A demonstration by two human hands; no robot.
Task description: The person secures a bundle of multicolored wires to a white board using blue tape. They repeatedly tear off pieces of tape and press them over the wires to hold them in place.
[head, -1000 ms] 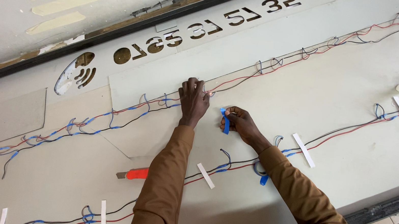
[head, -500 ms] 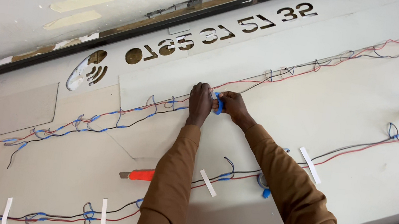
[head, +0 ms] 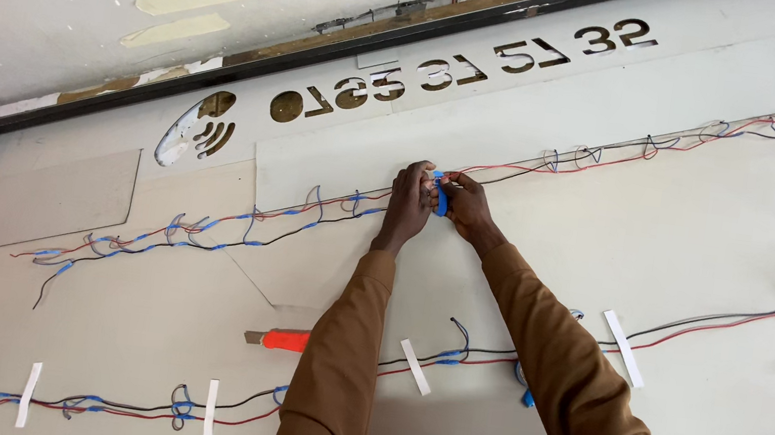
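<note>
One view only, from a camera worn on the person's head. It looks steeply down and forward over a large pale panel (head: pixel 684 237) lying flat, its dark frame (head: pixel 123 103) running slantwise across the top. Both brown sleeves enter from the bottom edge, so the lens sits at arm's length above the left hand (head: pixel 407 205) and right hand (head: pixel 466 210), which meet near the picture's centre. No second view shares the scene.
</note>
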